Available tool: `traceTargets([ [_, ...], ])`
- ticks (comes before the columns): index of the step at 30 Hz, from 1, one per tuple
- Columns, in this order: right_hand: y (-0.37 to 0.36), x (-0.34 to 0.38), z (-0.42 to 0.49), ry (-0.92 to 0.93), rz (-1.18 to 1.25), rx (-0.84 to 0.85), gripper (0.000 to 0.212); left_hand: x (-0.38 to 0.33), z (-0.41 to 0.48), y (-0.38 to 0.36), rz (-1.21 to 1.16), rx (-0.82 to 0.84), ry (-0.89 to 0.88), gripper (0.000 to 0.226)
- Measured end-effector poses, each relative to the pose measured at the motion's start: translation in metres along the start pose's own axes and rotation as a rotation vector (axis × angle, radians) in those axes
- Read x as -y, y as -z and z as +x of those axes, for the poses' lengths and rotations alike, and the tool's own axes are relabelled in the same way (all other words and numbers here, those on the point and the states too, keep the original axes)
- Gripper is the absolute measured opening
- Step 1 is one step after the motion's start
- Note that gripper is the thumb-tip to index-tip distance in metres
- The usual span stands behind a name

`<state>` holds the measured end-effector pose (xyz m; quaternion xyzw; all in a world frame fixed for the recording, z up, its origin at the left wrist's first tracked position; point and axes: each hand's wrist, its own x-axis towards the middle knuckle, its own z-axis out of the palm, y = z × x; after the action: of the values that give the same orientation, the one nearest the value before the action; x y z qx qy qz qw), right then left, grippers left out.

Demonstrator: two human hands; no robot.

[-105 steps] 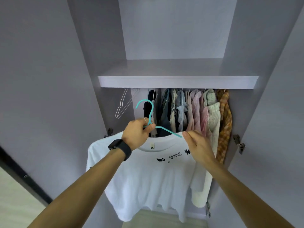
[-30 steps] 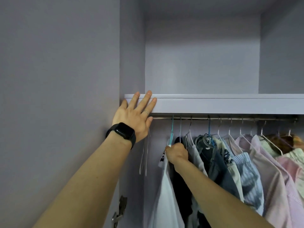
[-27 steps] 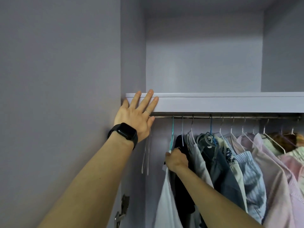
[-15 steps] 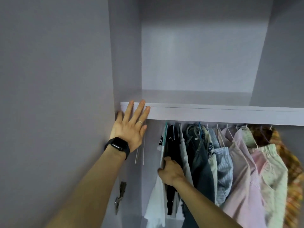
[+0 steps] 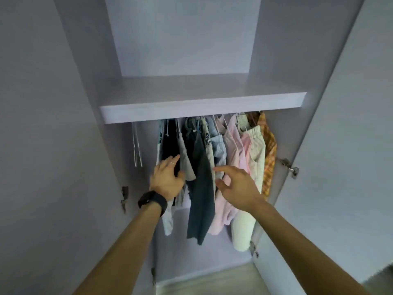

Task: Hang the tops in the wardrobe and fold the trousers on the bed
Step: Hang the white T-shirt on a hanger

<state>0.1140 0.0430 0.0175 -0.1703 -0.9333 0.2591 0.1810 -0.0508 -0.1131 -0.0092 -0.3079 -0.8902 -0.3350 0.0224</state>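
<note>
The open wardrobe (image 5: 202,109) holds a row of hung tops under its shelf. The white T-shirt (image 5: 168,220) hangs edge-on at the left end of the row on a teal hanger (image 5: 161,126). To its right hang a black top (image 5: 170,143), a grey one (image 5: 186,158), a dark blue one (image 5: 202,188), pink ones (image 5: 234,150) and an orange checked one (image 5: 269,150). My left hand (image 5: 168,177), with a black watch, is in front of the black and grey tops with relaxed fingers. My right hand (image 5: 236,186) is spread in front of the pink tops. Neither hand holds anything.
Empty white hangers (image 5: 136,145) hang left of the clothes. The wardrobe doors stand open at both sides, with hinges at left (image 5: 125,194) and right (image 5: 290,169). Pale floor (image 5: 212,277) shows at the bottom.
The white T-shirt went from my hands onto the rail. My left hand came down off the shelf edge, my right hand let go of the T-shirt, and my view has pulled back.
</note>
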Motion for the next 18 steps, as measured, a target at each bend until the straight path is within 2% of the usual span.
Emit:
traceTargets([
  [3,0.014,-0.031,-0.075,-0.094,-0.009,-0.116,0.03,-0.025,-0.052,-0.055,-0.098,0.086,-0.104,0.054],
  [6,0.018,-0.059,-0.152,-0.226,-0.013,-0.191,0.03,-0.054,-0.098,-0.108,-0.143,0.243,-0.222,0.052],
  [9,0.019,-0.089,-0.227,-0.426,-0.017,-0.271,0.03,-0.09,-0.143,-0.16,-0.174,0.407,-0.365,0.052],
  [14,0.023,-0.122,-0.348,-0.653,-0.103,-0.408,0.028,-0.163,-0.213,-0.233,-0.056,0.671,-0.617,0.055],
  [18,0.022,-0.144,-0.45,-0.926,-0.134,-0.526,0.029,-0.225,-0.28,-0.282,0.026,0.85,-0.856,0.054],
])
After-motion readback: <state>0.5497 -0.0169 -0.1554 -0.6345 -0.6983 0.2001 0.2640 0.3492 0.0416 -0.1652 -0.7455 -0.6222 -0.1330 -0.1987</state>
